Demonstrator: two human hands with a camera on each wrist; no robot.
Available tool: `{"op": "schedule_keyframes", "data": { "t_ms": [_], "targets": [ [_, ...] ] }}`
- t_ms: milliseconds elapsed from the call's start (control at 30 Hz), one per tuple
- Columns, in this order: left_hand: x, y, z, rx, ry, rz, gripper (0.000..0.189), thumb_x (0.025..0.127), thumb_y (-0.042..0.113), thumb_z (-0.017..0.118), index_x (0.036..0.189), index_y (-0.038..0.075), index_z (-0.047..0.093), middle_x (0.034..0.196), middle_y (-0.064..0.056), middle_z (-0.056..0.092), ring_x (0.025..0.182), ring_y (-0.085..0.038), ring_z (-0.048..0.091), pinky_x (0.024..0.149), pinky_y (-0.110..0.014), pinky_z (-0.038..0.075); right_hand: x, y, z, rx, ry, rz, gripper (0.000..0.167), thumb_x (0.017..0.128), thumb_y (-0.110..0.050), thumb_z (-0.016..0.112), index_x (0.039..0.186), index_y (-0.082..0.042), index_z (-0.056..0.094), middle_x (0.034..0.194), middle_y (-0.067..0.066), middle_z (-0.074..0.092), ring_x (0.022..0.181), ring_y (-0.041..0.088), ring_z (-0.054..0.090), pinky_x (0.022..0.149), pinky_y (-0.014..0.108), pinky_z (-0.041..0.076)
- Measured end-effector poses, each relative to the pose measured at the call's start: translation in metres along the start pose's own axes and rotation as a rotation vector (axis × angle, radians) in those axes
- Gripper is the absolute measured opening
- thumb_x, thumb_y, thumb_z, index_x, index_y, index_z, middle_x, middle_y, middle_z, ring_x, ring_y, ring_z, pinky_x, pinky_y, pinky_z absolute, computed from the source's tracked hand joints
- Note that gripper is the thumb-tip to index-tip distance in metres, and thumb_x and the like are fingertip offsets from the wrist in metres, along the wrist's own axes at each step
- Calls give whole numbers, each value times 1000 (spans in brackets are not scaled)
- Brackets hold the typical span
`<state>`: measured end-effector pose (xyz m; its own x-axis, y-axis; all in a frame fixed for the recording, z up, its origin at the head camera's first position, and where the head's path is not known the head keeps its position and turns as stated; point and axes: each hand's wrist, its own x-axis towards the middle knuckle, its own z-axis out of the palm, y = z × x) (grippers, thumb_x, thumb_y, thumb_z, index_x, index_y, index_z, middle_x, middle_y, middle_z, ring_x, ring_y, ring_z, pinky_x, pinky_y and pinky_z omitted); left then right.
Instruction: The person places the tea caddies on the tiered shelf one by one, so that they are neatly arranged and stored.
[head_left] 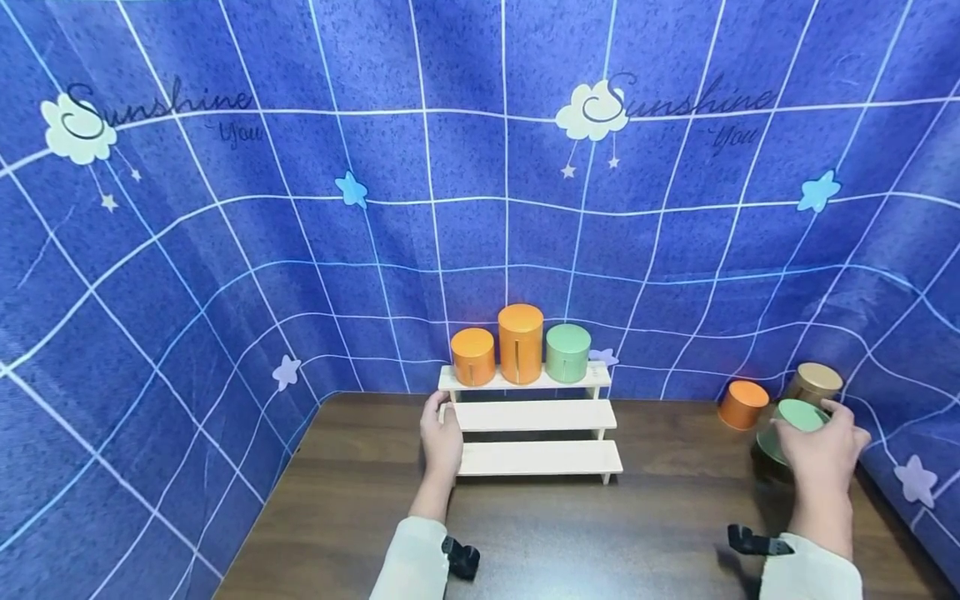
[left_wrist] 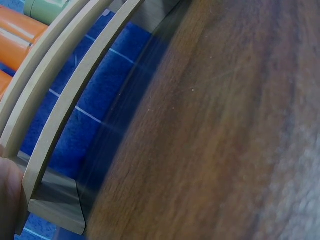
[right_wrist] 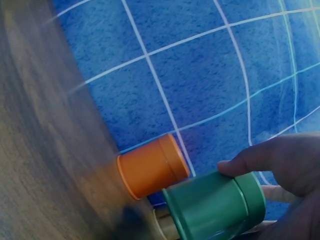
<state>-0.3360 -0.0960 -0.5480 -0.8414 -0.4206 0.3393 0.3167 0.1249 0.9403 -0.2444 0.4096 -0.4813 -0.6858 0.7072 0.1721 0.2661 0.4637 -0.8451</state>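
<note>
My left hand (head_left: 442, 442) holds the left end of a white three-step display rack (head_left: 536, 458); the left wrist view shows only a bit of a finger (left_wrist: 9, 195) against the rack's end. Two orange canisters, one short (head_left: 473, 358) and one tall (head_left: 521, 346), stand on the top step beside a light green canister (head_left: 567, 354). At the far right, my right hand (head_left: 825, 450) grips another green canister (right_wrist: 212, 205) between thumb and fingers. Close by it are a short orange canister (right_wrist: 152, 167) and a gold canister (head_left: 817, 379), mostly hidden in the right wrist view.
Everything stands on a dark brown wooden table (head_left: 540, 533). A blue curtain (head_left: 480, 233) with white grid lines hangs behind and along both sides. The two lower rack steps carry nothing.
</note>
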Motion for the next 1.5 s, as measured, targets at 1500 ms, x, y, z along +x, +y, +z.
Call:
{"op": "schedule_keyframes", "data": {
  "t_ms": [1500],
  "targets": [
    [1,1,0,33,3,-22,30,99,0,53,127,1,63,129,-14,64,130,-27,51,111,-46,37,-16,-44,23,398,-131,-80,31,96,-42,66,122,-26,64,99,-11,53,82,4,51,65,13,45]
  ]
}}
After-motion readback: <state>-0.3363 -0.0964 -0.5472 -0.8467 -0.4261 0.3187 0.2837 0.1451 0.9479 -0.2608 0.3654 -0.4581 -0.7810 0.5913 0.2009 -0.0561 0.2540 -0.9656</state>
